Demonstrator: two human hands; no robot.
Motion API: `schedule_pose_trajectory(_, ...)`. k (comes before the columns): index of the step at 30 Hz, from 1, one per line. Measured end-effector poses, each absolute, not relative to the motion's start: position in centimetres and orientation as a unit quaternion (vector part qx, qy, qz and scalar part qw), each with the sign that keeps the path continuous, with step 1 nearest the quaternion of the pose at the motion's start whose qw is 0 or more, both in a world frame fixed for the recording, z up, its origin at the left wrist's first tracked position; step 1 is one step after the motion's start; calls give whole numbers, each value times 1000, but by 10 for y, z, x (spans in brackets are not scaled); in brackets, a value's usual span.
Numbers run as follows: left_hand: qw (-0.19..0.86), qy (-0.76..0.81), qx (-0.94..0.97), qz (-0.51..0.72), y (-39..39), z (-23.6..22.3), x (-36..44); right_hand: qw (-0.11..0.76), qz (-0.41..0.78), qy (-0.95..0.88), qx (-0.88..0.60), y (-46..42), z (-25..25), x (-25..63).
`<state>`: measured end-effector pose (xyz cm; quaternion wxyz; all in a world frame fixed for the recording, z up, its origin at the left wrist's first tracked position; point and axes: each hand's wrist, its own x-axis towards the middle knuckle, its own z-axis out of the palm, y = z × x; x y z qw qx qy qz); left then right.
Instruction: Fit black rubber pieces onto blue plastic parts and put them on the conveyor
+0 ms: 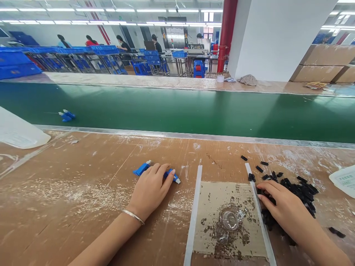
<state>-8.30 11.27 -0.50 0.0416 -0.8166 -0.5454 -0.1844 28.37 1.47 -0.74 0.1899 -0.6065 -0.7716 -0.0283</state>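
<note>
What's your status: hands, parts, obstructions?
Left hand at blue pieces. Right hand at black pieces. Grips unclear. Between them: spotted cardboard, clear round dish on top.

Left of the cardboard sheet [215,194], I see blue parts [142,169] with whitish tips, lying flat, partly covered; right of it, a loose heap of small black oblong pieces [301,193], some scattered.

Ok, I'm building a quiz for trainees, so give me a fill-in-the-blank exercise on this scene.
1. The left hand partly covers parts coloured ____.
2. The pile by the right hand is coloured ____.
3. The bangle is on the person's ____ side.
4. The long belt is coloured ____.

Missing words: blue; black; left; green.
</note>
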Motion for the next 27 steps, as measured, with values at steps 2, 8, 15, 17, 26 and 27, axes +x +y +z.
schedule_pose_trajectory(2,-1,-556,-810,-188,111,-6,-81,184,-17,-781,-597,16,-12,285)
schedule_pose_trajectory(8,-170,-549,-783,-236,105,-3,-74,217,36,-761,-610,17,-20,286)
schedule_pose_trajectory(15,-293,-489,-779,-262,98,-2,-66,301,167,-758,-555,10,8,272)
schedule_pose_trajectory(17,-298,-478,-784,-261,97,-3,-66,314,191,-782,-503,6,13,262)
schedule_pose_trajectory(26,-265,-434,-825,-246,101,-6,-74,310,138,-855,-392,-4,8,236)
schedule_pose_trajectory(27,-246,-421,-837,-247,101,-7,-74,308,134,-858,-388,-4,7,235)
